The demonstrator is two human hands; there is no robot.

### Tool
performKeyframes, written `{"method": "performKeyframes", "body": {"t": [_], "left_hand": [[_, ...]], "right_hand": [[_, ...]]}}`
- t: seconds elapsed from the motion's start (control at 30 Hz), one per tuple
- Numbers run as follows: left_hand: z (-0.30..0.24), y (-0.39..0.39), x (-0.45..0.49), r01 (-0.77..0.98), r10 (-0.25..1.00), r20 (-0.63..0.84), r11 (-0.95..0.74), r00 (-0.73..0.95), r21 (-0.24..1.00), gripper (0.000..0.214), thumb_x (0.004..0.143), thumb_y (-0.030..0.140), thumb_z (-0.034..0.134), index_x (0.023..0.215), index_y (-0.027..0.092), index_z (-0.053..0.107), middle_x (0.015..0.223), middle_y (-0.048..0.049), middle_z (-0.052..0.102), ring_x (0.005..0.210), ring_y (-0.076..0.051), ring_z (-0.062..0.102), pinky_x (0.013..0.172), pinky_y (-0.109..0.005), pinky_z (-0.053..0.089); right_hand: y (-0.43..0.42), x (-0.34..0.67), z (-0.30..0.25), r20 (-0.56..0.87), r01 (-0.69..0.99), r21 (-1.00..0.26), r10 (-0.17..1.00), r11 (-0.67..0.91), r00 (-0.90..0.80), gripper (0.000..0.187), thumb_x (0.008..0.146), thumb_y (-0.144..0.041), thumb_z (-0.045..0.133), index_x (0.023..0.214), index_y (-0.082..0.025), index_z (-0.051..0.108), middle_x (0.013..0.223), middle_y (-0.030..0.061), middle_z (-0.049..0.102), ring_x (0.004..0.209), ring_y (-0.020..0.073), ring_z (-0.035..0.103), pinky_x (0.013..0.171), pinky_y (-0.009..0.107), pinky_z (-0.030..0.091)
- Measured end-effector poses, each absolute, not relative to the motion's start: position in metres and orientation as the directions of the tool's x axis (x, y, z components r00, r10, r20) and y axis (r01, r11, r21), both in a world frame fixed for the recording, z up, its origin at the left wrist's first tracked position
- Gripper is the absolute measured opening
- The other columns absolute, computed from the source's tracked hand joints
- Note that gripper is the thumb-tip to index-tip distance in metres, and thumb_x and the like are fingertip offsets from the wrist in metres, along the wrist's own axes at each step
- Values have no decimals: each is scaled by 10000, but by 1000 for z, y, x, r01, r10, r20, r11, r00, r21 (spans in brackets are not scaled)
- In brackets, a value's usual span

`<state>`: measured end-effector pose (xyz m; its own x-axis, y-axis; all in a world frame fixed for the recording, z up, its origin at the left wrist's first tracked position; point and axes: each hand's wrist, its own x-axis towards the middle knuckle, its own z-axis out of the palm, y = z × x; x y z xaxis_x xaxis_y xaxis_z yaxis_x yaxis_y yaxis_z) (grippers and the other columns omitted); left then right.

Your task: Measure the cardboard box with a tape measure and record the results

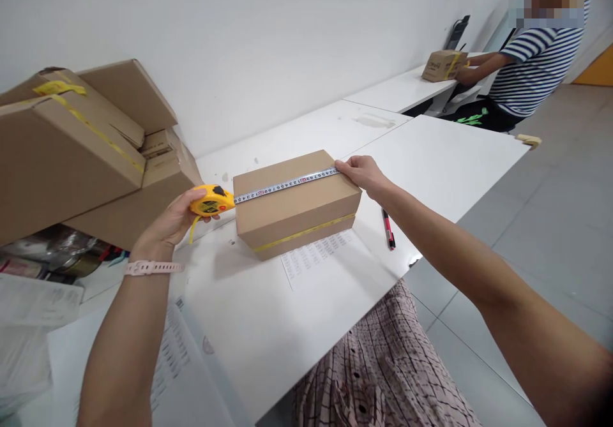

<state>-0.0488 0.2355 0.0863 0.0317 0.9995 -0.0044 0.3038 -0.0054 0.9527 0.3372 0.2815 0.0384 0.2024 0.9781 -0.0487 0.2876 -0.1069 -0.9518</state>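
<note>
A closed cardboard box (287, 213) with a yellow strap round it sits on the white table (431, 165). My left hand (170, 223) is closed round a yellow tape measure case (211, 201) at the box's left end. The tape blade (282, 185) runs along the box's top edge. At the box's far right corner my right hand (360, 170) pinches the blade's end against the box.
Stacked cardboard boxes (71, 152) stand at the left. A printed sheet (318, 254) lies under the box, a red and black pen (387, 229) beside it. At the back right a person in a striped shirt (536, 63) handles a small box (443, 64).
</note>
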Motion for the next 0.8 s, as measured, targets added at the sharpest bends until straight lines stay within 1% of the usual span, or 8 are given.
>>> {"method": "performKeyframes", "body": {"t": [0.1,0.3,0.4,0.5,0.63,0.73,0.8], "left_hand": [[86,233,-51,239,992,-118,105,43,965,487,773,472,699,1119,130,685,908,-61,741,669,-169,614,553,-278,417],[87,223,-52,276,993,-106,87,58,957,521,788,490,694,1153,119,679,942,-64,743,666,-160,609,550,-275,392],[88,219,-53,269,994,-111,102,18,958,507,775,490,704,1123,121,682,925,-64,746,652,-162,609,545,-277,390],[87,217,-54,242,993,-118,121,-29,963,451,772,479,715,1068,139,685,883,-45,744,630,-159,601,542,-277,392],[86,218,-55,244,992,-122,121,-12,962,431,791,491,706,1056,152,684,873,-32,741,634,-162,604,540,-272,385],[92,216,-54,260,995,-95,96,-15,961,404,773,484,718,1007,154,706,864,-41,741,638,-164,592,551,-272,406],[101,206,-52,294,997,-72,66,8,953,420,752,481,738,1029,166,729,936,-64,756,676,-185,623,573,-282,447]], "right_hand": [[282,337,39,-32,295,-951,978,-93,205,374,903,-371,705,643,-203,494,682,8,547,656,126,468,602,290,334],[285,339,35,-25,295,-952,980,-84,198,389,893,-385,704,638,-216,463,679,6,538,652,134,465,595,299,323],[287,340,32,-24,291,-953,980,-82,198,392,883,-397,713,643,-215,463,680,8,547,649,132,466,588,298,326],[287,340,32,-30,290,-953,979,-89,201,392,866,-404,735,645,-216,470,689,17,562,650,138,474,592,305,335],[287,338,32,-27,289,-954,979,-86,202,397,857,-407,746,639,-218,473,697,20,566,667,145,488,595,303,339],[288,339,33,-16,312,-947,979,-80,201,395,851,-418,753,637,-217,489,682,17,556,667,145,479,583,294,336],[290,344,35,26,328,-944,982,-37,186,378,862,-408,746,642,-210,511,686,15,557,670,140,472,599,289,348]]}}
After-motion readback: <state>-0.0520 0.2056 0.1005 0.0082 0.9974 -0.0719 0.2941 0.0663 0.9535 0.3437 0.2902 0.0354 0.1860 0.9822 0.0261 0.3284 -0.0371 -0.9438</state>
